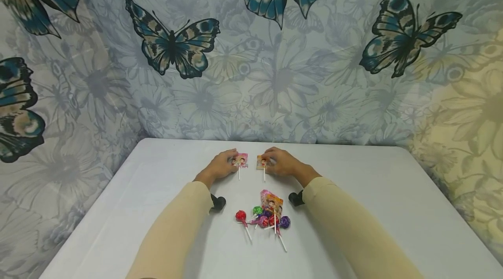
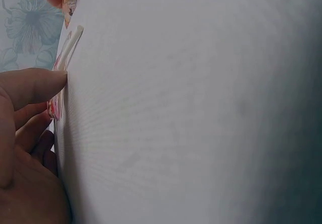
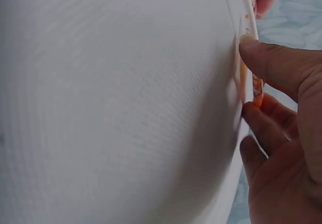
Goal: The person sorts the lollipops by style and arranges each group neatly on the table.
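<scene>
Toward the far side of the white table, my left hand (image 1: 220,164) pinches a lollipop in a flat pink wrapper (image 1: 243,160), its white stick pointing toward me. A short gap to the right, my right hand (image 1: 286,162) pinches another lollipop in an orange wrapper (image 1: 260,162), its stick also toward me. The left wrist view has my thumb and fingers at the edges of the pink wrapper (image 2: 55,112), low by the tabletop. In the right wrist view, thumb and fingertips meet the orange wrapper (image 3: 257,89) close to the table surface.
Between my forearms lies a loose pile of lollipops: a red one (image 1: 241,215), a green one (image 1: 257,210), a purple one (image 1: 285,222) and several more. Orange and pink flat-wrapped ones (image 1: 272,202) lie on top. A butterfly-print cloth (image 1: 275,95) hangs behind the table (image 1: 353,191).
</scene>
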Motion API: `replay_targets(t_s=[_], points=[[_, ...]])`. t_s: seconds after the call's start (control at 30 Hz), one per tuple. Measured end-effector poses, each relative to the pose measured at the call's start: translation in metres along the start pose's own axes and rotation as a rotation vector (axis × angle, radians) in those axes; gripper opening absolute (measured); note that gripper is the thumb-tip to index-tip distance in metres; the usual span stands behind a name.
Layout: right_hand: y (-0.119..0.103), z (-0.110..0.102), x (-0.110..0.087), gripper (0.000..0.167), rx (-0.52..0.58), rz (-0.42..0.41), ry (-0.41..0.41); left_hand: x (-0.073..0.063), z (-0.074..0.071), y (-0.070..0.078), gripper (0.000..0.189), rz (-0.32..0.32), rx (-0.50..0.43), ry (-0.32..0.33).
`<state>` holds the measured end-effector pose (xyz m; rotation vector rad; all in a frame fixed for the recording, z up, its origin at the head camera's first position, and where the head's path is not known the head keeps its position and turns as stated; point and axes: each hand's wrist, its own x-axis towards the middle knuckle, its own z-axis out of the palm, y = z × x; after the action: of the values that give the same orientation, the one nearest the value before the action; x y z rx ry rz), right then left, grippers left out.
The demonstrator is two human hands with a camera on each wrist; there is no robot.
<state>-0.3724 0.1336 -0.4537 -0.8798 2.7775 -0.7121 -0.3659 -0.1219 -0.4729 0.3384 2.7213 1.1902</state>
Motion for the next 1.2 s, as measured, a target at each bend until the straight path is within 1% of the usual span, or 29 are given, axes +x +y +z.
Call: replay_targets(t_s=[0.17, 0.3, 0.47, 0.67, 0.73, 0.97, 1.2], points=[[0.0, 0.001, 0.002, 0.048, 0.0, 0.015, -0.036, 0.0, 0.0, 0.0, 0.058, 0.003, 0.001, 0.002], [0.0, 0.001, 0.002, 0.047, -0.024, 0.018, -0.059, 0.0, 0.0, 0.0, 0.058, 0.003, 0.015, -0.006], [0.0, 0.002, 0.003, 0.046, -0.045, 0.003, -0.053, 0.0, 0.0, 0.0, 0.059, 0.004, 0.0, 0.0], [0.001, 0.001, 0.004, 0.046, -0.054, -0.004, -0.055, 0.002, 0.0, -0.001, 0.059, 0.007, 0.017, -0.002], [0.001, 0.0, 0.003, 0.046, -0.06, -0.009, -0.049, 0.002, 0.001, -0.001, 0.059, 0.01, 0.018, -0.001], [-0.005, -0.009, -0.007, 0.048, -0.078, -0.069, -0.002, 0.004, 0.003, -0.002, 0.059, 0.015, 0.034, -0.005], [-0.018, -0.027, -0.027, 0.054, -0.032, -0.057, 0.049, 0.002, 0.001, -0.001, 0.058, 0.006, 0.042, -0.006]])
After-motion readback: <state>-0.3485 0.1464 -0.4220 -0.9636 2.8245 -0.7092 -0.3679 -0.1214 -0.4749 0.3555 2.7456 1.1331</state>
